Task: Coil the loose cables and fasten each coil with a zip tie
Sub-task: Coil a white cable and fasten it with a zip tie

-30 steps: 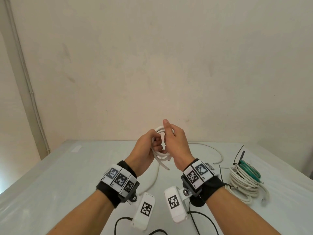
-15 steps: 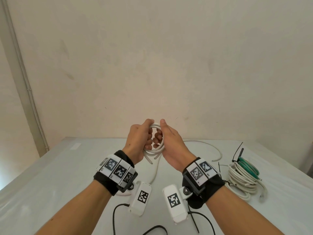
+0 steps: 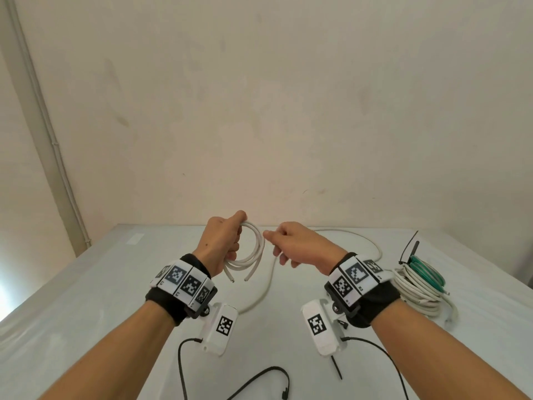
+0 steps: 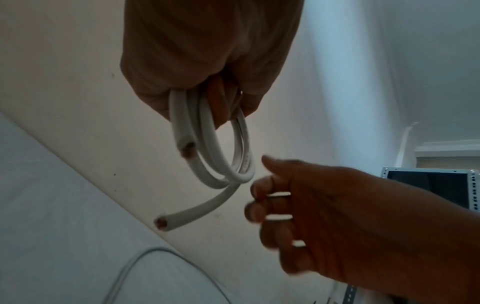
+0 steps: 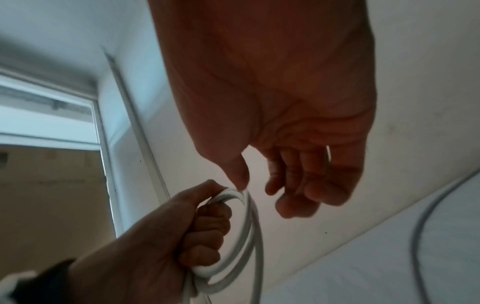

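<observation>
My left hand (image 3: 226,241) grips a small coil of thick white cable (image 3: 255,251) above the table, fingers curled round its left side. Two cut ends (image 3: 232,280) hang below the fist; the left wrist view shows copper in them (image 4: 161,223). My right hand (image 3: 288,245) hovers just right of the coil with loosely curled fingers and holds nothing. Its thumb tip (image 5: 240,184) sits very near the top of the coil (image 5: 250,226); whether it touches I cannot tell. In the left wrist view the coil (image 4: 221,156) hangs from my left hand (image 4: 207,61).
A second loose white cable (image 3: 266,287) lies across the white table (image 3: 86,313) behind my hands. At the right sits a tied bundle of white and green cables (image 3: 418,287). A black zip tie (image 3: 337,372) lies near my right forearm. The wall stands close behind.
Both hands were closed together on the coil. My right hand has come off it and moved to the right. My left hand keeps hold of the coil.
</observation>
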Available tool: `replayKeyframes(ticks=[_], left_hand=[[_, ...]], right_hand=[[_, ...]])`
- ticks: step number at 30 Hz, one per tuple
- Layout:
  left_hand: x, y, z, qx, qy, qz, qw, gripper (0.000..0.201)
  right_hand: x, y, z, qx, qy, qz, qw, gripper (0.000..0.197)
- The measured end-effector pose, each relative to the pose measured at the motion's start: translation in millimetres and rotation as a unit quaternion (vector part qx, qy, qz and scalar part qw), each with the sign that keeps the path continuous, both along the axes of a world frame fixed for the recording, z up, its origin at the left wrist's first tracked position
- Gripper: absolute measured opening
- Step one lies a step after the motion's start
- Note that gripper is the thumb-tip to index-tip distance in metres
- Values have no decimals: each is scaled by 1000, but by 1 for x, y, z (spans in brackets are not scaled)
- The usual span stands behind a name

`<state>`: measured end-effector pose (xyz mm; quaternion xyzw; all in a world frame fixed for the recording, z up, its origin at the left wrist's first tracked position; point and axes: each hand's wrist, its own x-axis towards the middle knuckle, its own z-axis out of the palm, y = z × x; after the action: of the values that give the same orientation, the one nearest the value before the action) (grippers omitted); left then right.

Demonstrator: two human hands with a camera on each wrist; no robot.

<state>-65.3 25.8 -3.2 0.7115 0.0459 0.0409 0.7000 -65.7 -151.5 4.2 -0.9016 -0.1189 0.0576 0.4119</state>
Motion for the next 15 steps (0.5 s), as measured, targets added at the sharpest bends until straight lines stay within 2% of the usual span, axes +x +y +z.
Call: replayKeyframes(ticks=[3, 6, 9, 15], left_hand=[[2, 7, -6, 16, 19, 6, 1000, 37], [1, 11, -11, 22, 35, 6, 999, 35], [0, 10, -13, 22, 44, 2, 999, 36], [-2, 5, -15, 35, 51, -18, 998, 36]], right_hand=[[-6, 0, -10, -170, 47, 100, 979, 36], [-20, 10, -25, -299, 124, 223, 920, 33], [-28, 27, -46, -367, 153, 268, 878, 34], [-36, 51, -68, -428, 113, 312, 841, 28]])
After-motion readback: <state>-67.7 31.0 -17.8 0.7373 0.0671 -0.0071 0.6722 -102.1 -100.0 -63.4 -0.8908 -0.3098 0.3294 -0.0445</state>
